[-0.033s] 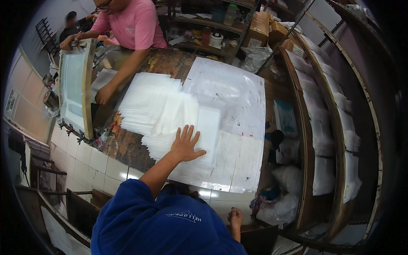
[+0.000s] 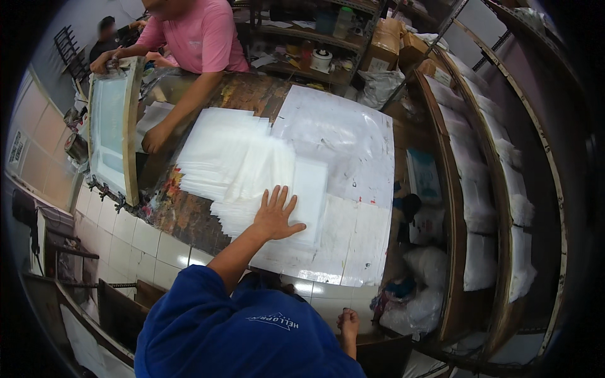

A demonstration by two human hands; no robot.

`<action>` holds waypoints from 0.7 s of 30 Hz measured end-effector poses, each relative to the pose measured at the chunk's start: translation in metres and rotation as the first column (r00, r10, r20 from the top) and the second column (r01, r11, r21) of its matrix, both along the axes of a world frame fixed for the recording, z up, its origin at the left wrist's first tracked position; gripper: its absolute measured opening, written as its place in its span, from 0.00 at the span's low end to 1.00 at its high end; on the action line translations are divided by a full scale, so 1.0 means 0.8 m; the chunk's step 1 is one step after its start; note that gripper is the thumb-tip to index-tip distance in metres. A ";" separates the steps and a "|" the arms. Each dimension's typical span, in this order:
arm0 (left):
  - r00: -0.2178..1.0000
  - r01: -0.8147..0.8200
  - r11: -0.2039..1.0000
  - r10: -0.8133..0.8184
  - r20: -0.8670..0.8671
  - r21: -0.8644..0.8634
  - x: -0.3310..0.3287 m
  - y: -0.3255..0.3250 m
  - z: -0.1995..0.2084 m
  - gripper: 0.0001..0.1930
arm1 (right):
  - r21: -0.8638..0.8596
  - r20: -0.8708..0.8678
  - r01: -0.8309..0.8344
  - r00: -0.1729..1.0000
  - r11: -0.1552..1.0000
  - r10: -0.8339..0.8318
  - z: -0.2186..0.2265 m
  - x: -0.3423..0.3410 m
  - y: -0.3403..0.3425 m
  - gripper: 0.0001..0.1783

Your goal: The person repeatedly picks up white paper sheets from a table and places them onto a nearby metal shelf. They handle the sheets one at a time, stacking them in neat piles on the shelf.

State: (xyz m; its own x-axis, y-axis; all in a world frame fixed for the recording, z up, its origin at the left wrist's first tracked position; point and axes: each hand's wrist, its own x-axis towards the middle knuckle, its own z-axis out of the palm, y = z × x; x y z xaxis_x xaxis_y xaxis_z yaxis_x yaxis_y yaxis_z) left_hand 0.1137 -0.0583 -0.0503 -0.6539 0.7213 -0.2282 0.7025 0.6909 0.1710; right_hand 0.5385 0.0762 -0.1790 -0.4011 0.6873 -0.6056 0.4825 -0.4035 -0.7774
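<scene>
My left hand [image 2: 275, 213] lies flat with fingers spread, pressing on a fanned pile of thin translucent white plastic sheets [image 2: 227, 154]. Its thumb points right, over a squared stack of the same sheets [image 2: 310, 183] next to the fan. Away from the table, beside my body at the lower right, my right hand [image 2: 348, 322] hangs low with its fingers curled in. Whatever it may hold is hidden.
White boards [image 2: 362, 246] cover the right part of the paint-stained wooden table [image 2: 242, 94]. Across it, a person in pink [image 2: 211, 38] steadies a tilted wood-framed printing screen [image 2: 131, 132], one hand underneath. Racks [image 2: 444, 220] holding white bundles stand right; boxes [image 2: 384, 41] sit behind.
</scene>
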 end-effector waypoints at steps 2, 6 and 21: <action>1.000 0.011 1.000 -0.011 -0.026 0.019 -0.001 -0.001 -0.003 0.47 | -0.015 0.002 0.019 1.000 1.000 -0.019 0.003 -0.004 -0.001 0.12; 0.999 0.021 0.998 -0.018 -0.045 0.058 -0.002 -0.003 -0.006 0.46 | -0.040 0.001 0.068 0.998 0.997 -0.068 0.003 -0.003 -0.001 0.11; 0.965 0.179 0.884 -0.243 0.098 0.431 -0.011 -0.014 0.060 0.28 | -0.021 -0.001 0.058 0.998 0.998 -0.058 0.002 -0.043 -0.025 0.08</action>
